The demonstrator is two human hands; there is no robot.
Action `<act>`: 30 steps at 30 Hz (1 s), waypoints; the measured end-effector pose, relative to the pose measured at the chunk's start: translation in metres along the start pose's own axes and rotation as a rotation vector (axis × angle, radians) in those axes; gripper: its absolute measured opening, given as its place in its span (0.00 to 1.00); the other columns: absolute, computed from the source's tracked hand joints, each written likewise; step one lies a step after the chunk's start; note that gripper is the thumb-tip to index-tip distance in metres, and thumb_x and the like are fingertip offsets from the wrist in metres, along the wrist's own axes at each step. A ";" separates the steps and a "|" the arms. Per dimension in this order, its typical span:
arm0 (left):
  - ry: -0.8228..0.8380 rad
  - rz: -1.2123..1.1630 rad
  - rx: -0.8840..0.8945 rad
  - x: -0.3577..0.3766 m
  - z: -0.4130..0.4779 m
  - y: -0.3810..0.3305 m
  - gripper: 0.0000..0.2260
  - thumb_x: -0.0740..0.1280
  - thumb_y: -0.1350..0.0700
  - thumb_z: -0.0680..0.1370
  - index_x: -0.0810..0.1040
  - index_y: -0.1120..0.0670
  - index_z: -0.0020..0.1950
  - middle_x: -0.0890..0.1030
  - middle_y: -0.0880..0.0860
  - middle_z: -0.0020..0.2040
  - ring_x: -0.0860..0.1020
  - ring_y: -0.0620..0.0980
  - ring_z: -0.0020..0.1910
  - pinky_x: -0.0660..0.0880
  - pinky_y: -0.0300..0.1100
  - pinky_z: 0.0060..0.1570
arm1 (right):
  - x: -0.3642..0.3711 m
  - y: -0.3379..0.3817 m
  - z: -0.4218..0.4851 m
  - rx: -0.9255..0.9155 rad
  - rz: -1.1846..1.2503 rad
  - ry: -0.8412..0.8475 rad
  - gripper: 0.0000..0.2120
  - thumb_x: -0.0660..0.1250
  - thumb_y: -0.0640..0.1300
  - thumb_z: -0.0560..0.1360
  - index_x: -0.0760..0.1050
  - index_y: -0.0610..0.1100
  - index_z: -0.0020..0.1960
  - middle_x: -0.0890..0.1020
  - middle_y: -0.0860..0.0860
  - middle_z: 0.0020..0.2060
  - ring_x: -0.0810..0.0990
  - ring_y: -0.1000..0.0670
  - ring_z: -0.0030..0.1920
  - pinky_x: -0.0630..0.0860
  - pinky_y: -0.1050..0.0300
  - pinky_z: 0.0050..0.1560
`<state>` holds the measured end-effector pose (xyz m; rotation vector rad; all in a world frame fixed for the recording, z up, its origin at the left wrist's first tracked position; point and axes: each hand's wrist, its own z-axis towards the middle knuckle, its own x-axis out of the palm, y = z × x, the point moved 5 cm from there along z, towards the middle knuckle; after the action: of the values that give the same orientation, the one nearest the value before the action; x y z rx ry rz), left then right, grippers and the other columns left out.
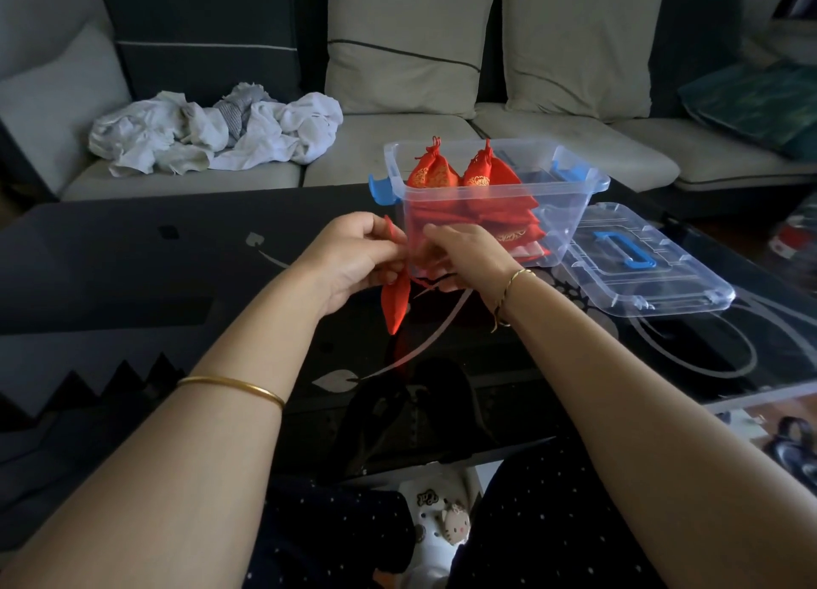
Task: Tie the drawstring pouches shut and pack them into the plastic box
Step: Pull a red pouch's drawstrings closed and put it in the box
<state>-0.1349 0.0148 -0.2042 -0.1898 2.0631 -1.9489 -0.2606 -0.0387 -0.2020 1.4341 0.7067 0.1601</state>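
both hands at the near wall of the plastic box (570,217): left hand (353,265) pinches the red pouch (395,305) neck, right hand (468,257) pinches its drawstring (426,284). pouch hangs limp; judged light, soft. grip by neck, not body.

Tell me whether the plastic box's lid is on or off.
Off. The plastic box is open-topped, red pouches showing above its rim, and the clear lid lies flat on the table beside it.
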 end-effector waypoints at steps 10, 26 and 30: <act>-0.073 0.624 0.558 0.018 -0.013 -0.026 0.09 0.65 0.66 0.75 0.75 0.53 0.48 0.77 0.46 0.41 0.77 0.45 0.42 0.76 0.41 0.46 | 0.014 -0.009 0.002 0.066 0.339 0.124 0.09 0.56 0.34 0.78 0.75 0.40 0.49 0.77 0.45 0.36 0.77 0.49 0.37 0.74 0.52 0.47; -0.238 0.360 0.402 0.002 -0.008 -0.018 0.04 0.68 0.63 0.75 0.81 0.54 0.45 0.83 0.50 0.39 0.81 0.44 0.38 0.77 0.39 0.42 | 0.010 -0.017 0.006 0.171 0.469 0.150 0.07 0.56 0.43 0.80 0.71 0.42 0.48 0.78 0.46 0.36 0.76 0.47 0.38 0.76 0.53 0.45; -0.303 0.363 0.241 -0.008 -0.004 -0.007 0.03 0.66 0.61 0.77 0.78 0.57 0.44 0.83 0.54 0.42 0.82 0.50 0.43 0.79 0.49 0.49 | 0.005 -0.023 0.010 0.170 0.454 0.070 0.09 0.56 0.44 0.80 0.71 0.43 0.45 0.79 0.48 0.33 0.79 0.47 0.38 0.77 0.50 0.48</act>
<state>-0.1296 0.0209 -0.1964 -0.0483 1.5352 -1.7955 -0.2585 -0.0482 -0.2259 1.7451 0.4488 0.5146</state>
